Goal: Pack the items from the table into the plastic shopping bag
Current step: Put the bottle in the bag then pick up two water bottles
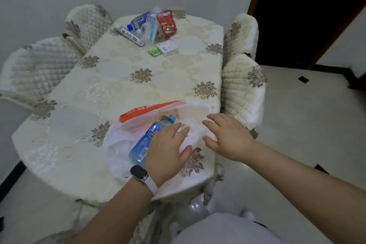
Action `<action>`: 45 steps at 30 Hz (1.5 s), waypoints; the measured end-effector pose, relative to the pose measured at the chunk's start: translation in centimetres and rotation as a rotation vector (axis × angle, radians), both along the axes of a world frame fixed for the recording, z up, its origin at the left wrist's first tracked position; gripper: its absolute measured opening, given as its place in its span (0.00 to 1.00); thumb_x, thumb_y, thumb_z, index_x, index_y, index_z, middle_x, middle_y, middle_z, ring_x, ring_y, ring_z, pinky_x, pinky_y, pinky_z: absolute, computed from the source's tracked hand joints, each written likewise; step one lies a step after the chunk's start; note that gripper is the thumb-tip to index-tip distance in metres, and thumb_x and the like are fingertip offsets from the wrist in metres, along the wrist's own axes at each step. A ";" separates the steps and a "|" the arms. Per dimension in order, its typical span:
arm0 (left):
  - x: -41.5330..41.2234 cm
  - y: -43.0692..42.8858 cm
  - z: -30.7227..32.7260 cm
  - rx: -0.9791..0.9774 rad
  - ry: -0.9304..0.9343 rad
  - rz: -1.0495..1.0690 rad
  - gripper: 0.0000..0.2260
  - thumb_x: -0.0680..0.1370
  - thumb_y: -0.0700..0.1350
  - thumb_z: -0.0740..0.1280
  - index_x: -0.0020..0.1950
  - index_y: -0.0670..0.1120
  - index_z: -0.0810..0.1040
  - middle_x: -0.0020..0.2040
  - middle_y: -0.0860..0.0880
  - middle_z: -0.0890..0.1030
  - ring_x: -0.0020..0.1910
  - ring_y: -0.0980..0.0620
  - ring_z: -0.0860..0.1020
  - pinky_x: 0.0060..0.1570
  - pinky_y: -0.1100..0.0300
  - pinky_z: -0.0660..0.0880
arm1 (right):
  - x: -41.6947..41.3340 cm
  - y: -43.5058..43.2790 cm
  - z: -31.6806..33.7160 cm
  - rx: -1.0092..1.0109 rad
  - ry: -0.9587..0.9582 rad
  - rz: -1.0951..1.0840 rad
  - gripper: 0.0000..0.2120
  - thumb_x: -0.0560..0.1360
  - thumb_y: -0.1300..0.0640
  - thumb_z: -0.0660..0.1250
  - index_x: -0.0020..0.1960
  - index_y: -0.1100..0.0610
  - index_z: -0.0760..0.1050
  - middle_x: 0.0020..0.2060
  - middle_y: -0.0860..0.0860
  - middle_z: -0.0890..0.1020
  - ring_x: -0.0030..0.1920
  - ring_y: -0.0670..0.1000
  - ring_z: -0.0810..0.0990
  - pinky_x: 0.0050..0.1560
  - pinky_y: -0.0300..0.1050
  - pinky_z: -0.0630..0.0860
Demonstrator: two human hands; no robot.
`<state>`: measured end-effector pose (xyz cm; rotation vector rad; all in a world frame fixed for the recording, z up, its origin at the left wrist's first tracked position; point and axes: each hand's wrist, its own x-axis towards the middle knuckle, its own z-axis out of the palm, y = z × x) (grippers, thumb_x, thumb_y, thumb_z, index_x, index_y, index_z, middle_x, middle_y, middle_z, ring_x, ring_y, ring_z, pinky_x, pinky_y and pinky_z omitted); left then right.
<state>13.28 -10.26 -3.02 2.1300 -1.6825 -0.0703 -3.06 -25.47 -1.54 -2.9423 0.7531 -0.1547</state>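
A white plastic shopping bag (126,117) with an orange printed band lies open on the near end of the table. A light-blue drink bottle (143,142) lies in its mouth, beside a small packet I cannot make out. My left hand (168,144), with a watch on the wrist, rests flat over the bottle's lower side, fingers spread. My right hand (227,136) hovers open over the bag's right edge. At the far end lie a blue water bottle (137,21), a toothpaste tube (130,34), a clear pouch (152,25), a red sachet (166,23), a green packet (154,52) and a white box (168,47).
The table (118,85) wears a cream floral cloth. Quilted chairs stand on the left (39,65) and on the right (243,85). A pale tiled floor (297,125) lies to the right, with a dark doorway (307,6) behind.
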 end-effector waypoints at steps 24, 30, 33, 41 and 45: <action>-28.5 -30.3 5.3 -0.036 -0.278 -0.441 0.22 0.76 0.55 0.63 0.67 0.46 0.77 0.64 0.43 0.78 0.60 0.41 0.76 0.57 0.47 0.74 | -33.6 -21.9 2.0 -0.081 -0.188 -0.414 0.25 0.73 0.41 0.59 0.61 0.56 0.77 0.61 0.55 0.78 0.61 0.58 0.75 0.60 0.52 0.72; -30.2 -37.5 4.4 -0.060 -0.246 -0.489 0.21 0.76 0.55 0.63 0.66 0.46 0.77 0.64 0.44 0.78 0.61 0.42 0.76 0.57 0.47 0.74 | -35.9 -27.0 1.5 -0.055 -0.197 -0.514 0.25 0.74 0.41 0.58 0.62 0.55 0.76 0.62 0.54 0.78 0.62 0.57 0.75 0.60 0.52 0.71; -30.2 -42.3 3.2 -0.075 -0.211 -0.508 0.22 0.76 0.55 0.64 0.66 0.46 0.76 0.65 0.44 0.78 0.62 0.42 0.76 0.57 0.47 0.74 | -36.1 -30.4 1.0 -0.076 -0.183 -0.552 0.25 0.74 0.41 0.59 0.62 0.56 0.77 0.61 0.54 0.78 0.61 0.57 0.75 0.60 0.52 0.72; -27.3 -58.9 1.6 -0.148 -0.092 -0.547 0.22 0.77 0.54 0.63 0.67 0.45 0.76 0.64 0.42 0.78 0.62 0.41 0.76 0.57 0.44 0.76 | -34.5 -44.6 2.3 -0.058 0.000 -0.661 0.26 0.76 0.40 0.55 0.66 0.54 0.74 0.65 0.53 0.76 0.66 0.56 0.73 0.64 0.52 0.68; -24.4 -66.6 2.6 -0.169 -0.056 -0.548 0.22 0.77 0.54 0.63 0.68 0.45 0.76 0.65 0.42 0.78 0.62 0.42 0.76 0.59 0.44 0.75 | -32.0 -52.0 4.9 -0.094 0.027 -0.684 0.26 0.77 0.39 0.53 0.68 0.52 0.71 0.67 0.51 0.74 0.68 0.54 0.70 0.66 0.51 0.67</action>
